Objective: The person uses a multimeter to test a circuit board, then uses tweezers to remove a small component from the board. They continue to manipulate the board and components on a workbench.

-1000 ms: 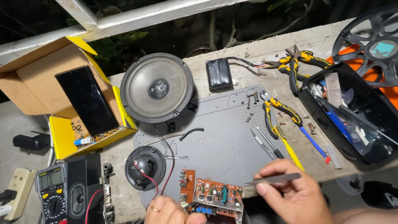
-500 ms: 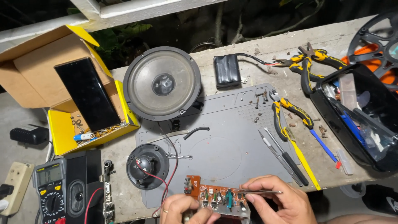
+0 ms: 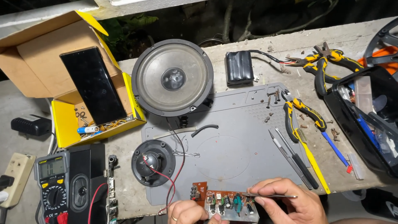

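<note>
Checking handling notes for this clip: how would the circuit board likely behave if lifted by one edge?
The circuit board looks stiff, probably light. Its red wire runs to the small speaker, so it may tug. The left hand steadies it; upright parts seem fragile.

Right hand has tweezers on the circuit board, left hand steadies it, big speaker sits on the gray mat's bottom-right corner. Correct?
Not quite. The head view shows the big speaker at the top-left corner of the gray mat, not the bottom-right. The rest holds: the right hand has tweezers on the circuit board, and the left hand steadies it.
</note>
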